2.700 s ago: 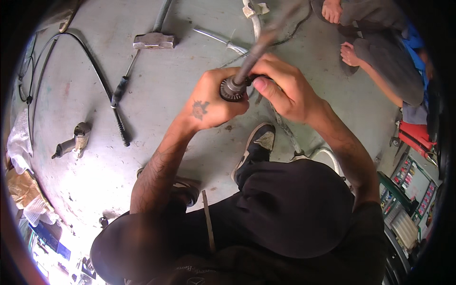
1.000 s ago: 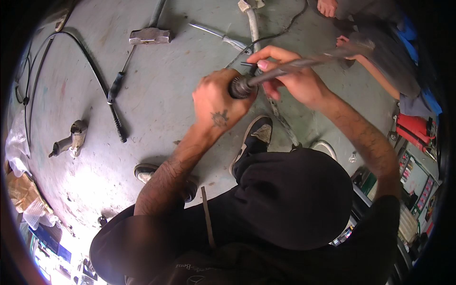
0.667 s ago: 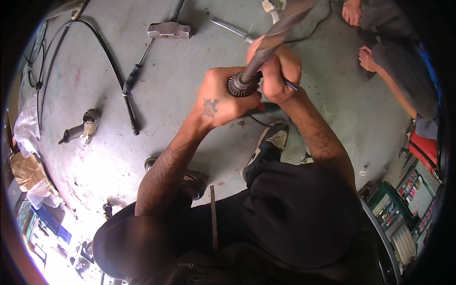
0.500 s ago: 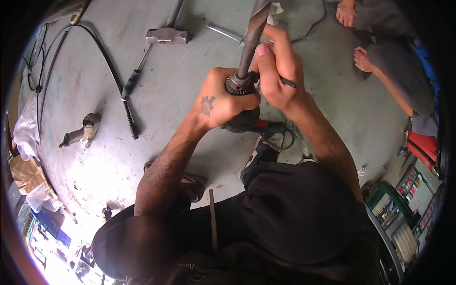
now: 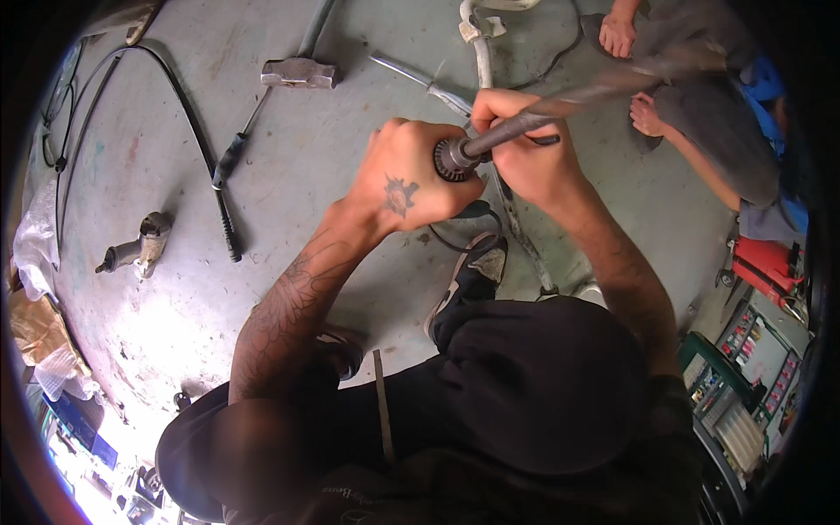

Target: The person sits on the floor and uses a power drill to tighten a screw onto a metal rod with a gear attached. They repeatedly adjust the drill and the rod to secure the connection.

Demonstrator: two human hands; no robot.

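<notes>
My left hand (image 5: pixel 398 179) is wrapped round the toothed drill chuck (image 5: pixel 450 160). A long, thick drill bit (image 5: pixel 525 121) sticks out of the chuck toward the upper right, its far end smeared by motion. My right hand (image 5: pixel 538 171) is closed beside the chuck, under the bit. From its fingers juts the short black bar of what looks like a chuck key (image 5: pixel 548 140); the key's head is hidden. Most of the drill is out of sight beneath my hands, with only a dark part (image 5: pixel 475 210) showing below them.
On the grey floor lie a sledgehammer (image 5: pixel 299 73), a dark-handled screwdriver (image 5: pixel 230 159), a pale-handled screwdriver (image 5: pixel 448 98), a black cable (image 5: pixel 188 109), a metal elbow piece (image 5: pixel 147 248) and a long bent pipe (image 5: pixel 516 229). Another person's hand (image 5: pixel 618 35) is at upper right, near a red jack (image 5: pixel 766 267).
The drill bit has swung from pointing nearly straight ahead to pointing right. Both hands have turned with the chuck, keeping their grip. More of the bent pipe now shows.
</notes>
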